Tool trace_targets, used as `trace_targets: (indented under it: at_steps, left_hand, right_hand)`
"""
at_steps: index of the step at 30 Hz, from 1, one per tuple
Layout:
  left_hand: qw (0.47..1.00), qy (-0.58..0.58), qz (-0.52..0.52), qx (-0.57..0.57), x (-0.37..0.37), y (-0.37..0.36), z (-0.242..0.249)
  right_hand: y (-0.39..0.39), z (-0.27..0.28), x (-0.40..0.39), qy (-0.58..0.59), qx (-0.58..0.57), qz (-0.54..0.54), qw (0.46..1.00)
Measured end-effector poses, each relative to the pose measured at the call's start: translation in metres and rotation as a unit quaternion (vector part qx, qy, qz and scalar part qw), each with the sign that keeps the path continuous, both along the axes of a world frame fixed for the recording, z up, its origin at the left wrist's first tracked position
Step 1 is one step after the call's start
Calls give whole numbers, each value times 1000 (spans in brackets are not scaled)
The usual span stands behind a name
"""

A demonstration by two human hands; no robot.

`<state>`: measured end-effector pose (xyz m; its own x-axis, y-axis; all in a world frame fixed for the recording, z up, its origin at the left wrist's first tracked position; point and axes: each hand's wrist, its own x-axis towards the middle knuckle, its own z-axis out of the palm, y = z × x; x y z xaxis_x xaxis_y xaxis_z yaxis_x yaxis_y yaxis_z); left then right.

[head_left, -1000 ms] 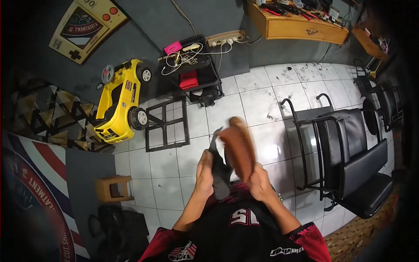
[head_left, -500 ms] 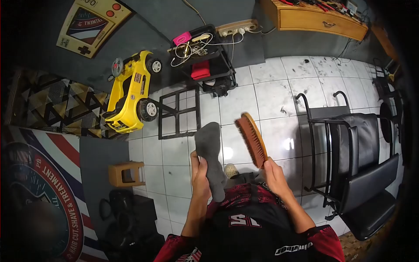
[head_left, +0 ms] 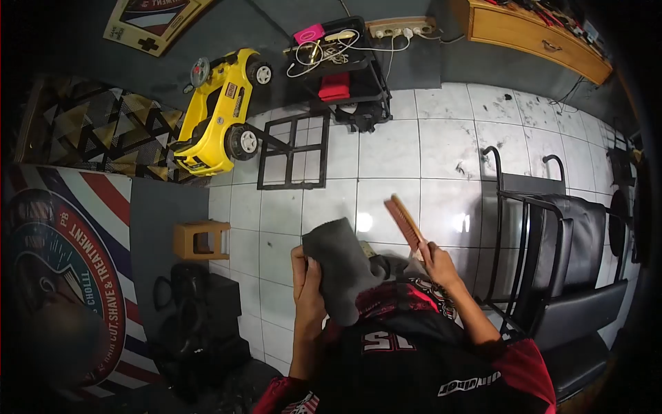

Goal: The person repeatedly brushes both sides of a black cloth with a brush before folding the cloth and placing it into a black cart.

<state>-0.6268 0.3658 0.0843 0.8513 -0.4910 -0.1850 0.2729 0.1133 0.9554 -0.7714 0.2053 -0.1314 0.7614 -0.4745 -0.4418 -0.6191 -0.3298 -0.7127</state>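
Note:
My left hand (head_left: 307,284) is closed on the left edge of a dark grey, soft-looking padded piece (head_left: 338,259), its thumb lying on the near face. The piece is broad at the top, notched on its right side and rounded at its lower end, which overlaps my shirt. To the right, my right hand (head_left: 437,265) grips the handle end of a wooden brush (head_left: 405,222) with reddish-brown bristles. The brush tilts up and leftward, bristles facing the grey piece, with a gap between the two.
A black-framed chair (head_left: 565,255) stands on the right. At the left are a brown stool (head_left: 201,239) and a yellow toy car (head_left: 219,114). A black floor frame (head_left: 295,146) lies ahead, near a black trolley (head_left: 372,76) with cables. A wooden drawer (head_left: 534,43) is farther back.
The grey piece has turned, showing more of its broad face, and sits slightly lower. The brush has rotated to a narrower view, its handle end shifting slightly right. The camera view has shifted too.

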Motion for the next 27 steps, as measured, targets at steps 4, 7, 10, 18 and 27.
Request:
trace_targets:
  at_steps: [4,7,10,18,27]
  left_hand:
    - [998,4,-31,51,5,9,-14]
    - [993,1,-71,96,-3,-1,-3]
    - [992,-36,-75,96,-8,-10,3]
    - [999,-26,-6,21,-21,-28,15]
    - [987,-90,-49,122,-28,-41,5]
  right_hand:
    - [-9,114,15,-221,197,-94,951]
    - [-1,153,21,-321,207,2,924]
    - [6,143,25,-325,177,41,928]
    - [1,-17,-18,-10,10,-46,999]
    - [7,132,-5,-315,105,-27,943]
